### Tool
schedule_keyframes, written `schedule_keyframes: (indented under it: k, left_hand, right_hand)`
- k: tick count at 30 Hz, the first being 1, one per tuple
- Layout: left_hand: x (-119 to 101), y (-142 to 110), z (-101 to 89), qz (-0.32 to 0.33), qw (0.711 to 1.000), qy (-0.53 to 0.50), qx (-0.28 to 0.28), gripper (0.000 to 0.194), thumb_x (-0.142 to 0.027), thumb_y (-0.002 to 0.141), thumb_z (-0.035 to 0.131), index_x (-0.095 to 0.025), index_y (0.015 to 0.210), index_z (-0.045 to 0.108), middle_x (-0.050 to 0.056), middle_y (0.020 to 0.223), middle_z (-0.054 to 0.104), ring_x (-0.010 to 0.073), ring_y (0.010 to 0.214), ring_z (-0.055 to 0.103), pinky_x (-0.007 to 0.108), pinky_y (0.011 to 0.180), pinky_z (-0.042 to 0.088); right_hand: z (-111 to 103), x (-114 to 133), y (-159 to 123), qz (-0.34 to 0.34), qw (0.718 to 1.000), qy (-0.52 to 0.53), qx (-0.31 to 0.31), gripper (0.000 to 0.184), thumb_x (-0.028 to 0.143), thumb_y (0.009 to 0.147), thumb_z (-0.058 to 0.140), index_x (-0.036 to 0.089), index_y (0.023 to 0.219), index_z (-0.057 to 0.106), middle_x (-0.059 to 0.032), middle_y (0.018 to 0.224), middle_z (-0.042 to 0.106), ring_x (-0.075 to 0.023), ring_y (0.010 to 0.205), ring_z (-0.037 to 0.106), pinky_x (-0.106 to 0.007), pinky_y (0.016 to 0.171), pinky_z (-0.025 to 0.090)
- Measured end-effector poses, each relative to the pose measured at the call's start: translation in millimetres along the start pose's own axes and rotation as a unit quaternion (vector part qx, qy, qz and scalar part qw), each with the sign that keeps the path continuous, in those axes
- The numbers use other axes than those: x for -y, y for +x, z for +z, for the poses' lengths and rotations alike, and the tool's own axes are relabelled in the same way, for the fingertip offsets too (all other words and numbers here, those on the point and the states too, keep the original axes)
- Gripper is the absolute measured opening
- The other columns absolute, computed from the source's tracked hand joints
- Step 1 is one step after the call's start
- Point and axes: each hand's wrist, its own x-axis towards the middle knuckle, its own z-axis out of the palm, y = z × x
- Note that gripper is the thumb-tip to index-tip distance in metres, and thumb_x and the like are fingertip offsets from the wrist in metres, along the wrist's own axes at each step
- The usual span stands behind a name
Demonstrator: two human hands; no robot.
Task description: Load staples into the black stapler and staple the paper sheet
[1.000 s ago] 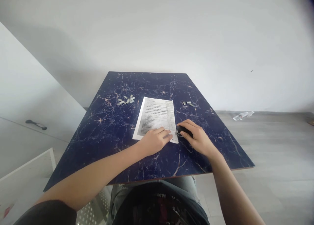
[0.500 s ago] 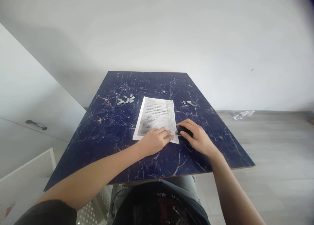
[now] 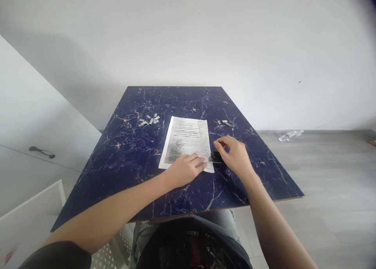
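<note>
Looks partway through, as judged from the layout. Already done: laying the white, rectangular printed paper sheet (image 3: pixel 188 136) flat beneath the left hand (image 3: pixel 185 170), loosely spread, resting on it and gripping nothing; setting the small, rounded black tool with a silvery front end (image 3: pixel 216 156) against the sheet's edge, between both hands. Not yet done: clearing that edge. Cannot tell of any fastening there, nor of anything pinched in the right hand (image 3: pixel 235 153), curled narrow, partly over the tool. Lying loose beyond each hand: small silvery rectangular pieces (image 3: pixel 151 121).
</note>
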Motion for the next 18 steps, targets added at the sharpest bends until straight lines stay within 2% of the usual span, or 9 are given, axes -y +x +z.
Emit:
schedule_keyframes:
  k: [6,10,18]
  left_hand:
    - [0,-1,-0.3,-0.008,1.000,-0.004,-0.001,0.026,-0.015,0.101,0.047,-0.017,0.121,0.065,0.009,0.122,0.069,0.0209,0.104,0.061,0.031,0.073,0.053]
    - [0,-1,-2.0,-0.008,1.000,-0.003,-0.001,0.026,-0.015,0.101,0.047,-0.017,0.119,0.066,0.009,0.120,0.069,0.0208,0.103,0.061,0.032,0.074,0.053]
    - [-1,0,-1.7,-0.003,1.000,0.000,0.004,0.026,-0.015,0.102,0.046,-0.016,0.117,0.067,0.010,0.112,0.070,0.0208,0.099,0.061,0.031,0.072,0.052]
  right_hand:
    - [11,12,21,0.009,0.993,-0.093,0.071,0.025,0.030,0.097,0.050,0.020,0.080,0.064,-0.0046,0.080,0.067,-0.0174,0.072,0.059,-0.029,0.071,0.040]
    - [19,12,22,0.012,0.981,-0.161,0.109,0.027,0.026,0.097,0.047,0.020,0.075,0.062,-0.0046,0.079,0.066,-0.0171,0.073,0.059,-0.028,0.066,0.034]
    - [28,20,16,0.004,0.955,-0.260,0.145,0.029,0.024,0.101,0.041,0.019,0.084,0.064,-0.0060,0.087,0.069,-0.0186,0.077,0.061,-0.030,0.069,0.032]
